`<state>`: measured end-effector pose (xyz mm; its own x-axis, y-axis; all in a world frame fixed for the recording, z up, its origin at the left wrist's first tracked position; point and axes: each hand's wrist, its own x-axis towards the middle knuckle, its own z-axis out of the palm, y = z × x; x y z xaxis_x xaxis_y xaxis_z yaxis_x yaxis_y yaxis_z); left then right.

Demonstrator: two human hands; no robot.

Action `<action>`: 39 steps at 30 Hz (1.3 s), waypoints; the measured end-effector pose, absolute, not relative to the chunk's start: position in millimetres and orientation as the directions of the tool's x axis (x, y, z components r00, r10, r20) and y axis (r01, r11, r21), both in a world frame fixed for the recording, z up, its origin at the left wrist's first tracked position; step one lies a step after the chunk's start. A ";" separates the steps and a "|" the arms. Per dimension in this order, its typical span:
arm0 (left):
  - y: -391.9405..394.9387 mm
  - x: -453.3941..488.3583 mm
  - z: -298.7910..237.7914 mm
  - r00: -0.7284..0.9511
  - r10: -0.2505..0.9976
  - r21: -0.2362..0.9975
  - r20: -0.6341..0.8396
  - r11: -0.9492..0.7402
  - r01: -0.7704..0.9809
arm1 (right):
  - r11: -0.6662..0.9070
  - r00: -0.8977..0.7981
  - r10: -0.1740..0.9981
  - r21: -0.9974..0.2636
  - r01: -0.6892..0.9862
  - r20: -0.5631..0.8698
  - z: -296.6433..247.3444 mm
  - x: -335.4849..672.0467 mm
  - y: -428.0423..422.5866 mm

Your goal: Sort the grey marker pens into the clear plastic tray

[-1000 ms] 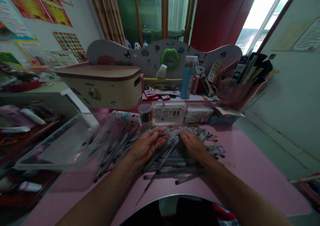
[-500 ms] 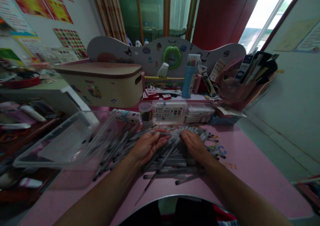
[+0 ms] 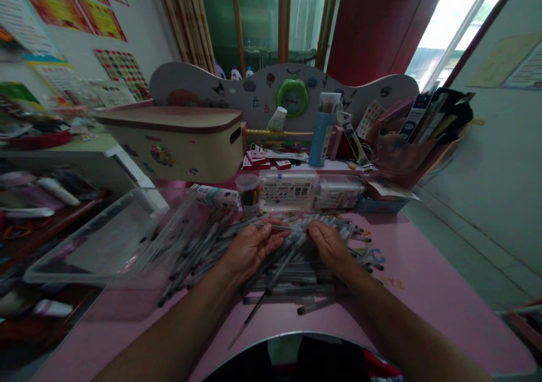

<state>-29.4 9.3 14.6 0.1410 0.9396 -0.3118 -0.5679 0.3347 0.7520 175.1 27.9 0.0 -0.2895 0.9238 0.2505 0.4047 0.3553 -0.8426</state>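
A slim pen [image 3: 277,226] spans the gap between my two hands, lying almost level above a heap of pens. My left hand [image 3: 249,247], palm turned up, pinches its left end between thumb and fingers. The fingertips of my right hand [image 3: 328,244] are closed around the other end and cover it. Beneath them spreads the heap of clear-barrelled pens with dark ends [image 3: 292,272]. A thin dark-and-clear stick, like a pen refill [image 3: 253,310], pokes out of the heap toward the table's front edge.
An open clear plastic bin [image 3: 63,272] stands left on the pink table [image 3: 440,314]. Behind the heap are a clear cup [image 3: 248,185], a clear plastic case [image 3: 288,191] and a small white box [image 3: 217,197]. A lidded cream box [image 3: 182,150] and a blue cylinder [image 3: 322,139] stand farther back.
The view has shifted very slightly. Both hands keep nearly the same place and the same hold on the pen.
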 end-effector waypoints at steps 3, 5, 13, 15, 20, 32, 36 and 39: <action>8.8 -29.3 15.0 0.137 0.942 0.750 -0.306 0.327 -0.575 | 0.337 -0.298 0.923 -0.883 0.328 0.242 1.6 175.5 25.6; 8.5 -29.3 14.8 0.138 0.943 0.746 -0.302 0.324 -0.582 | 0.309 -0.288 0.930 -0.909 0.280 0.228 2.8 175.5 24.1; 8.5 -28.3 14.2 0.137 0.943 0.748 -0.303 0.325 -0.579 | 0.336 -0.309 0.925 -0.859 0.386 0.223 -0.8 176.3 26.0; 8.8 -28.4 13.4 0.137 0.944 0.745 -0.301 0.322 -0.584 | 0.319 -0.300 0.928 -0.889 0.328 0.222 -0.6 176.5 25.0; 7.6 -27.4 12.7 0.150 0.943 0.747 -0.298 0.328 -0.578 | 0.293 -0.297 0.936 -0.884 0.365 0.188 0.5 174.8 25.4; 9.5 -28.6 15.4 0.095 0.948 0.741 -0.304 0.298 -0.602 | 0.185 -0.210 0.965 -0.976 0.110 0.159 -2.4 176.0 23.6; 9.0 -28.4 14.6 0.080 0.955 0.753 -0.285 0.275 -0.598 | -0.211 -0.286 0.949 -0.940 -0.270 -0.131 4.1 175.8 23.4; 7.0 -27.8 13.4 0.093 0.968 0.787 -0.235 0.245 -0.566 | -0.379 -0.398 0.889 -0.851 -0.362 -0.227 10.5 174.3 21.7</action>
<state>-27.8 7.0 13.4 0.0926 0.9677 -0.2347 -0.5663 0.2450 0.7869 174.3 21.7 10.5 -0.3977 0.8890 -0.2268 -0.3623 -0.3792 -0.8514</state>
